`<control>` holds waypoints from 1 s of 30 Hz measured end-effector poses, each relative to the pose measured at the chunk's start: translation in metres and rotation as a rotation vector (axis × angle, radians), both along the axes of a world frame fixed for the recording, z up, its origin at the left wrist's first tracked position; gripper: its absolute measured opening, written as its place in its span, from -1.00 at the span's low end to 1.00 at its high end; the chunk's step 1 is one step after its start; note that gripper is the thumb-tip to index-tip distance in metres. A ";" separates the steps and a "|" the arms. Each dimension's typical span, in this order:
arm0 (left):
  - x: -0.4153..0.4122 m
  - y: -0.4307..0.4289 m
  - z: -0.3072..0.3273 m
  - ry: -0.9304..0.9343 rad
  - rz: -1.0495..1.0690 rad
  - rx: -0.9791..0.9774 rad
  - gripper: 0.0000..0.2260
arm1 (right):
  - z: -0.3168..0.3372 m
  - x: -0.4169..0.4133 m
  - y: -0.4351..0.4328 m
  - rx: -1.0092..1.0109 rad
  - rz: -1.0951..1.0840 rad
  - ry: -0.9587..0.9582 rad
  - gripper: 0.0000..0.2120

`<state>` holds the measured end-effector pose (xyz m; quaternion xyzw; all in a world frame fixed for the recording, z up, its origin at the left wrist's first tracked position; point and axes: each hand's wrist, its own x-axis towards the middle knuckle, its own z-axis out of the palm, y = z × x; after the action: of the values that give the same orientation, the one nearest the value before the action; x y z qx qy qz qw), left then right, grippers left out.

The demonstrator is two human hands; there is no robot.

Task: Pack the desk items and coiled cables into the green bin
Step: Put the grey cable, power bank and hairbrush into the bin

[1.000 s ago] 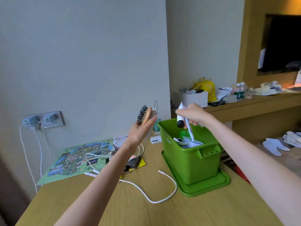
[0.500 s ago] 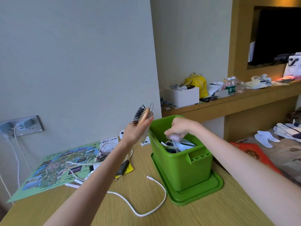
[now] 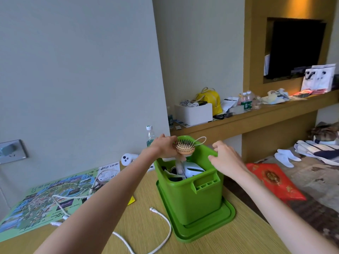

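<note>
The green bin (image 3: 192,200) stands on its green lid at the right of the wooden desk. White and dark items fill it. Over the bin's opening my left hand (image 3: 161,146) grips a round wooden hairbrush (image 3: 184,147), bristles facing me, its cord loop trailing to the right. My right hand (image 3: 226,158) hovers above the bin's right rim with fingers loosely spread and nothing in it. A white cable (image 3: 146,233) lies loose on the desk left of the bin.
A colourful map (image 3: 44,200) lies on the desk's left with more white cables and small items on it. A water bottle (image 3: 150,133) and a white controller (image 3: 127,158) stand by the wall. A cluttered shelf (image 3: 256,116) runs behind.
My left hand has carried the hairbrush rightward from beside the bin to over its opening. My right hand has come up out of the bin, empty, and moved to the right rim.
</note>
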<state>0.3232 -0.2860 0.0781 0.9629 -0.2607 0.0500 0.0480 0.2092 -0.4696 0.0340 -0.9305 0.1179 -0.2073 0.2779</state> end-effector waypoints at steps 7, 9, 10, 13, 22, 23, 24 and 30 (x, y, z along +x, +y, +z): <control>0.001 0.001 0.006 0.206 -0.261 0.050 -0.35 | -0.009 -0.004 -0.007 0.160 0.031 -0.070 -0.62; -0.004 -0.005 0.009 0.270 -0.280 0.055 -0.32 | -0.012 -0.009 -0.006 0.212 0.025 -0.106 -0.65; -0.006 -0.009 0.008 0.288 -0.302 0.067 -0.32 | -0.014 -0.010 -0.005 0.224 0.020 -0.128 -0.69; -0.011 -0.015 0.006 0.296 -0.375 0.084 -0.40 | -0.018 -0.015 0.000 0.199 0.007 -0.229 -0.78; -0.002 0.007 0.005 0.016 0.029 -0.263 -0.75 | -0.014 -0.006 0.004 0.027 0.072 -0.188 -0.82; -0.001 0.006 0.000 -0.035 0.065 -0.251 -0.78 | -0.014 -0.006 0.004 0.025 0.070 -0.179 -0.80; -0.001 0.005 -0.006 -0.057 0.086 -0.212 -0.78 | -0.013 -0.005 0.004 0.026 0.069 -0.173 -0.80; -0.007 0.011 -0.016 0.005 0.063 -0.107 -0.86 | -0.010 -0.009 0.006 0.019 0.070 -0.145 -0.79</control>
<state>0.3161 -0.2754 0.0623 0.9669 -0.2270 0.0628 0.0983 0.2002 -0.4633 0.0238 -0.9140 0.0671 -0.2630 0.3016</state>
